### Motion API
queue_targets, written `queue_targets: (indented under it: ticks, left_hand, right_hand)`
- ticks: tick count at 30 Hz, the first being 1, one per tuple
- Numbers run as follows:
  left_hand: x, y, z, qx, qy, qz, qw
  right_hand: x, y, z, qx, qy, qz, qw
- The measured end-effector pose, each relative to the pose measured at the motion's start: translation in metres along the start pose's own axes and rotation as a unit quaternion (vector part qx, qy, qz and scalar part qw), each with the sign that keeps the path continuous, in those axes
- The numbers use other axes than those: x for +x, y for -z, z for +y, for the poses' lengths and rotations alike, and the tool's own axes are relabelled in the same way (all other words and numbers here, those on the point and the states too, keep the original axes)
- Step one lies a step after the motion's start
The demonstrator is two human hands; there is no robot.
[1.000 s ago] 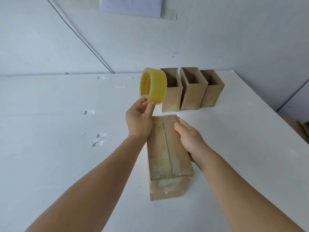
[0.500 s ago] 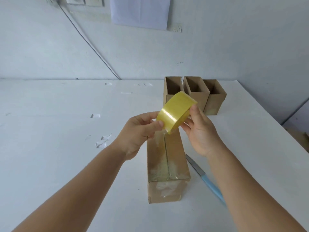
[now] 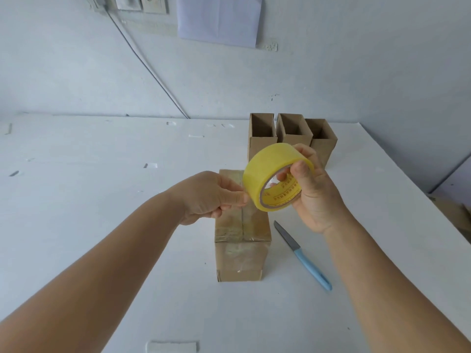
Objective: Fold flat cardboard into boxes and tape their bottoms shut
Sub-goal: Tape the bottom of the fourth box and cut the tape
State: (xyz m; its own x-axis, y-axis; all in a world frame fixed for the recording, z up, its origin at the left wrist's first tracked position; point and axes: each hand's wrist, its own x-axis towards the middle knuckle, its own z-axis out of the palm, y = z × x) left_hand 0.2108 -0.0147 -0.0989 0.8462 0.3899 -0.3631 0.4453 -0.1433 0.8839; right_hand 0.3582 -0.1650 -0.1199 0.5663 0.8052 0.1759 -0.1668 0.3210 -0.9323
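Observation:
A brown cardboard box point(image 3: 240, 253) stands on the white table point(image 3: 102, 200) with its taped bottom flaps facing up, a seam running down the middle. Above it my right hand point(image 3: 314, 192) grips a yellow roll of tape point(image 3: 270, 179), fingers through its core and thumb on the rim. My left hand point(image 3: 212, 197) pinches at the roll's left edge, thumb and forefinger together where the tape's end lies. Both hands hover over the far half of the box and hide it.
Three open-topped cardboard boxes point(image 3: 290, 136) stand in a row at the back right of the table. A knife with a light-blue handle point(image 3: 305, 258) lies just right of the box. A small white strip point(image 3: 172, 346) lies at the near edge.
The roll passed from my left hand to my right hand. My right hand came off the box, uncovering the knife. My left hand now pinches the roll's edge.

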Motion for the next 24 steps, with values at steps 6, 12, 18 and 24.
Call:
queue_targets:
  ticks: [6,12,18,24]
  left_hand:
    - [-0.015,-0.005,-0.003,-0.018,0.023,-0.008,1.000]
    - [-0.024,-0.009,-0.015,-0.088,0.025,0.032,0.995]
    - [-0.032,-0.008,-0.024,-0.160,0.045,0.061,0.984]
    - [-0.035,0.006,-0.030,-0.016,0.028,0.126,0.992]
  right_hand:
    - [-0.011,-0.007,-0.006,-0.025,0.014,-0.012,1.000]
    - [-0.019,-0.017,-0.005,-0.021,0.023,-0.003,1.000]
    - [-0.025,-0.017,-0.005,-0.045,0.028,-0.011,0.999]
    - [-0.030,-0.009,-0.014,-0.213,0.050,0.008,0.976]
